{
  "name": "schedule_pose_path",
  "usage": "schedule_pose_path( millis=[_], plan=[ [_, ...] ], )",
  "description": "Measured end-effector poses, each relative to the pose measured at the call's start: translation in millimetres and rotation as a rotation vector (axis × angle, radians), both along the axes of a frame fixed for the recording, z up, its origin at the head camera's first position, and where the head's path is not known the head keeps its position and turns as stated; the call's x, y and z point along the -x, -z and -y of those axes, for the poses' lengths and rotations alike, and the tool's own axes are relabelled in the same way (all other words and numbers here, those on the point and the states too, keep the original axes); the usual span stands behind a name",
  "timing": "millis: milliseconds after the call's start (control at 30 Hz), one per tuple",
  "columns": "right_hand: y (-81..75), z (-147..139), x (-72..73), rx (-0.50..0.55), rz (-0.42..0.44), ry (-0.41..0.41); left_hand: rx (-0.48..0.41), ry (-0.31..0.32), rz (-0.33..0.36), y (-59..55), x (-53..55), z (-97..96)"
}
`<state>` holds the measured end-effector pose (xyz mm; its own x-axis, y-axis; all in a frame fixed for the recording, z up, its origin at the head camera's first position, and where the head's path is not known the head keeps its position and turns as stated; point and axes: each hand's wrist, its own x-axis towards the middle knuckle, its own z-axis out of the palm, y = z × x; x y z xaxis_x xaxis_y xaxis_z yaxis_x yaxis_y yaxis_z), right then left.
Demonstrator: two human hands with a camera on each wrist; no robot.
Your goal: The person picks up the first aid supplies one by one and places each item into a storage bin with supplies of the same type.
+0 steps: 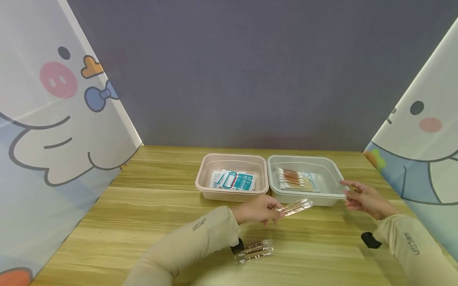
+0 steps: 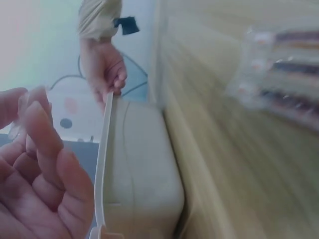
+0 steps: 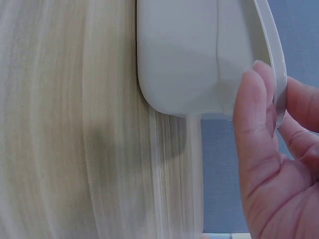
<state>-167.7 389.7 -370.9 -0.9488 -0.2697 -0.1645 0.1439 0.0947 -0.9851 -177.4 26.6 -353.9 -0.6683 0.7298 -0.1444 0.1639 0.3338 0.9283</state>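
Note:
In the head view my left hand pinches a clear packet of cotton swabs by its left end, just in front of the two bins. My right hand holds the front right corner of the grey-white bin; the right wrist view shows the thumb and fingers on either side of its rim. Inside that bin lie packed swabs with brown and pale sticks. Another swab packet lies on the table below my left wrist. In the left wrist view only a bit of the held packet shows between the fingertips.
A pinkish bin stands against the left side of the grey-white one and holds white and teal sachets. The wooden table runs back to a dark grey panel. Cartoon-printed panels flank it.

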Motion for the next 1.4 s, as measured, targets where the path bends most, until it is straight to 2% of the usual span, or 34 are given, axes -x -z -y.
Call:
schedule_pose_path(
  millis=[133, 367, 567, 700, 867, 1033, 1233, 1400],
  plan=[
    [-0.4, -0.2, 0.6, 0.008, -0.002, 0.001, -0.002, -0.069, -0.003, -4.8, 8.6, -5.9],
    [-0.3, 0.7, 1.3, -0.004, -0.001, 0.018, 0.008, -0.139, -0.081, -10.5, 23.6, -18.2],
    [-0.2, 0.5, 2.5, -0.019, -0.014, 0.001, 0.024, -0.230, -0.082, -18.0, 35.2, -30.1],
    [-1.1, 0.6, 2.8, -0.022, -0.012, -0.004, 0.007, -0.282, -0.058, -21.1, 43.8, -36.2],
    [-2.5, 3.8, 3.8, -0.034, -0.015, 0.010, -0.021, -0.315, -0.082, -23.6, 56.8, -40.3],
    [-0.5, 6.6, 4.4, -0.049, -0.019, 0.009, 0.023, -0.356, -0.098, -24.0, 65.6, -43.1],
    [2.2, 0.8, -2.3, -0.047, -0.027, 0.014, 0.048, -0.347, -0.149, -26.2, 72.1, -51.6],
    [2.3, -0.2, -2.8, -0.017, -0.038, -0.008, 0.030, -0.360, -0.146, -26.3, 80.1, -55.0]
  ],
)
